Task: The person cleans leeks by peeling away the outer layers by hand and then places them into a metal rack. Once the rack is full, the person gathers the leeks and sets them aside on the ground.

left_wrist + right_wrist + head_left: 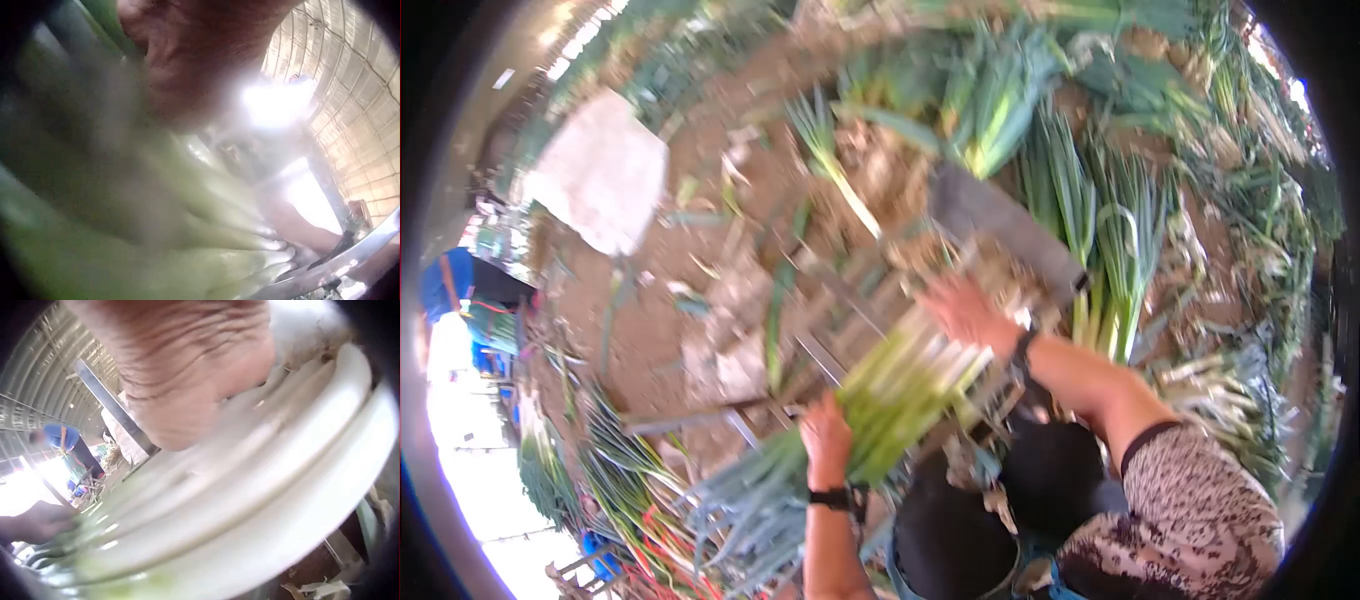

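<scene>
A bundle of thick green onions [910, 385] lies across a low metal frame [820, 358], its white ends up and to the right, its blue-green leaves fanning to the lower left. My left hand [827, 438] grips the leafy part at the bundle's far edge, with a dark band on the wrist. Over the white ends, near the roots, lies my right hand [968, 310], its fingers stretched out. The right wrist view has the right hand [194, 387] resting on the white stalks [250, 494]. Close green stalks [187, 231] fill much of the left wrist view.
A grey flat panel [1005, 232] stands just beyond the right hand. More green onions [990, 100] lie in heaps beyond and to the right. A white sack [605, 175] lies on the soil at left. Another person in blue [61, 434] bends over farther off.
</scene>
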Available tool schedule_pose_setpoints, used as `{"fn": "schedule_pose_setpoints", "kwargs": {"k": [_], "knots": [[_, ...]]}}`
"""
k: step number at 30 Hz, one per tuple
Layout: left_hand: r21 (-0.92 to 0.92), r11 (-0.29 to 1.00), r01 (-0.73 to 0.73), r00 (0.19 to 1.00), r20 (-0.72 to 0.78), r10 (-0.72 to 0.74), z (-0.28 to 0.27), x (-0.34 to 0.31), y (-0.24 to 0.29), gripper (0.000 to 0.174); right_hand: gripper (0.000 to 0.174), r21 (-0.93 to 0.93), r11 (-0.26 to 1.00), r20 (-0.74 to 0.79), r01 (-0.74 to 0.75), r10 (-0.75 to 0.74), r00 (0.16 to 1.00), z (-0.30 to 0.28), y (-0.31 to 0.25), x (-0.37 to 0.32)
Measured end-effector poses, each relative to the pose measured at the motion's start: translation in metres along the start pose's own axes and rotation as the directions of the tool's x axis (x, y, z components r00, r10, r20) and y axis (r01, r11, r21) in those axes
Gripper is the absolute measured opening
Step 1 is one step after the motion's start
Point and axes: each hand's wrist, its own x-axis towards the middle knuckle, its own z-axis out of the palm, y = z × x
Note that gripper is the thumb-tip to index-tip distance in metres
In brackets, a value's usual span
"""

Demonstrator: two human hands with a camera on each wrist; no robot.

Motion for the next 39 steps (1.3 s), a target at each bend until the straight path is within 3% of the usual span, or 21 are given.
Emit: {"fn": "schedule_pose_setpoints", "kwargs": {"k": [2, 3, 5, 6, 7, 11, 13, 19, 20, 21, 22, 25, 29, 31, 32, 33, 34, 35, 36, 37, 39], "knots": [[0.052, 0.999, 0.005, 0.997, 0.074, -0.009, 0.008, -0.006, -0.003, 0.026, 0.038, -0.074, 0.997, 0.063, -0.016, 0.021, 0.998, -0.014, -0.008, -0.008], [0.009, 0.999, 0.036, 0.981, 0.192, -0.037, 0.01, -0.007, -0.004, 0.038, 0.038, -0.059, 0.998, 0.112, 0.009, -0.002, 0.994, -0.02, -0.011, -0.008], [-0.065, 0.996, 0.056, 0.976, 0.216, -0.041, -0.023, -0.009, 0.022, 0.057, 0.041, -0.122, 0.991, 0.305, -0.06, 0.095, 0.948, -0.038, -0.021, -0.004], [0.004, 0.998, 0.063, 0.954, 0.294, -0.061, -0.028, -0.007, 0.03, 0.063, 0.042, -0.055, 0.998, 0.337, -0.038, 0.054, 0.94, -0.022, -0.011, 0.0], [0.072, 0.995, 0.065, 0.925, 0.369, -0.087, -0.032, -0.003, 0.035, 0.069, 0.042, -0.051, 0.998, 0.301, -0.026, 0.041, 0.953, -0.022, -0.012, -0.001], [0.108, 0.988, 0.11, 0.928, 0.344, -0.141, -0.022, 0.007, 0.041, 0.073, 0.044, -0.17, 0.984, 0.318, -0.057, 0.109, 0.942, -0.018, -0.012, -0.005], [0.114, 0.984, 0.133, 0.872, 0.459, -0.171, -0.032, 0.009, 0.045, 0.076, 0.045, -0.163, 0.984, 0.328, -0.079, 0.129, 0.936, -0.014, -0.011, -0.003], [0.125, 0.986, 0.106, 0.924, 0.354, -0.144, -0.03, 0.007, 0.056, 0.089, 0.05, -0.06, 0.99, 0.325, -0.131, 0.143, 0.935, -0.013, -0.01, -0.007], [0.07, 0.998, -0.002, 0.97, 0.242, -0.015, -0.008, 0.011, 0.048, 0.094, 0.054, -0.095, 0.995, 0.329, -0.035, 0.065, 0.942, -0.011, -0.008, -0.005], [0.013, 0.992, -0.123, 0.983, 0.142, 0.12, 0.018, 0.015, 0.038, 0.101, 0.055, 0.001, 0.992, 0.373, -0.123, 0.114, 0.921, -0.002, -0.005, -0.004], [-0.055, 0.998, -0.041, 0.968, 0.243, 0.053, 0.032, 0.02, 0.039, 0.105, 0.05, -0.242, 0.97, -0.019, 0.018, -0.023, 1.0, 0.025, -0.001, -0.014], [-0.043, 0.999, -0.002, 0.97, 0.241, 0.012, 0.037, 0.012, 0.038, 0.097, 0.055, -0.07, 0.995, 0.061, -0.075, 0.079, 0.995, 0.007, -0.01, -0.025], [-0.082, 0.987, 0.139, 0.943, 0.315, -0.107, 0.026, 0.021, 0.047, 0.091, 0.03, 0.298, 0.954, -0.198, 0.03, 0.031, 0.98, -0.022, -0.008, -0.063], [-0.062, 0.989, 0.136, 0.948, 0.297, -0.112, 0.009, 0.021, 0.061, 0.088, 0.008, 0.516, 0.854, -0.359, 0.069, 0.142, 0.923, -0.046, 0.0, -0.116], [-0.048, 0.994, 0.1, 0.961, 0.263, -0.084, 0.003, 0.02, 0.067, 0.087, 0.008, 0.544, 0.839, -0.359, -0.028, 0.263, 0.895, -0.047, 0.007, -0.145], [-0.044, 0.993, 0.105, 0.956, 0.278, -0.089, 0.007, 0.02, 0.064, 0.087, 0.013, 0.595, 0.752, -0.233, -0.284, 0.499, 0.835, -0.046, 0.015, -0.175], [-0.044, 0.992, 0.122, 0.951, 0.291, -0.104, 0.009, 0.019, 0.059, 0.088, 0.017, 0.659, 0.557, -0.08, -0.505, 0.72, 0.689, -0.016, 0.034, -0.202], [-0.043, 0.99, 0.133, 0.947, 0.302, -0.115, 0.011, 0.02, 0.057, 0.089, 0.021, 0.687, 0.396, -0.066, -0.609, 0.869, 0.491, 0.005, 0.051, -0.219], [-0.03, 0.986, 0.164, 0.926, 0.348, -0.143, 0.004, 0.023, 0.064, 0.088, 0.026, 0.649, 0.036, 0.238, -0.76, 0.939, 0.248, -0.005, 0.066, -0.224], [-0.027, 0.986, 0.163, 0.925, 0.352, -0.143, 0.003, 0.024, 0.065, 0.088, 0.029, 0.678, 0.002, 0.191, -0.735, 0.965, 0.179, 0.022, 0.088, -0.237], [-0.024, 0.988, 0.15, 0.91, 0.393, -0.128, 0.0, 0.026, 0.064, 0.087, 0.033, 0.638, -0.032, 0.314, -0.77, 0.923, 0.221, 0.029, 0.115, -0.229]]}}
